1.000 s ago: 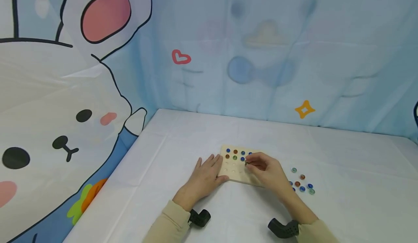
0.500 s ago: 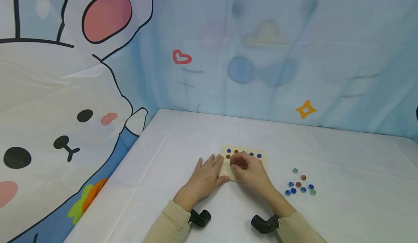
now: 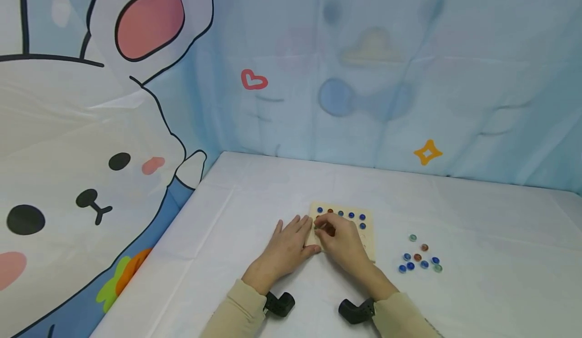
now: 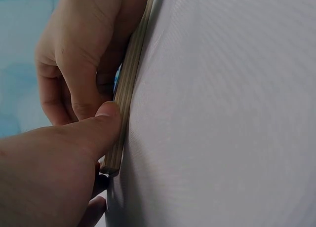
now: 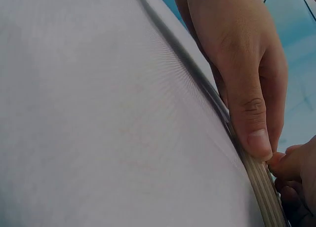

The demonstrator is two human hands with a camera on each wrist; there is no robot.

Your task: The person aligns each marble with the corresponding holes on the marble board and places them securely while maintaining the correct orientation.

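Note:
A pale wooden board (image 3: 369, 249) with rows of shallow hollows lies on the white-covered table, several glass marbles (image 3: 351, 215) seated in its far rows. My left hand (image 3: 283, 247) rests flat at the board's left edge. In the left wrist view its thumb (image 4: 101, 126) presses the layered side of the board. Over the board's left part, my right hand (image 3: 343, 242) pinches a small greenish marble (image 3: 316, 227) between thumb and fingertips; the fingers mostly hide it. The right hand covers much of the middle of the board.
Several loose blue, amber and green marbles (image 3: 425, 264) lie on the white cloth (image 3: 491, 257) right of the board. A blue printed curtain (image 3: 291, 121) hangs behind the table, and a cartoon-printed one stands at the left. Black wrist mounts (image 3: 356, 311) sit low over the cloth.
My right hand has moved left across the board with the marble, from its right half to its left side, uncovering seated marbles at the right. My left hand has stayed in place.

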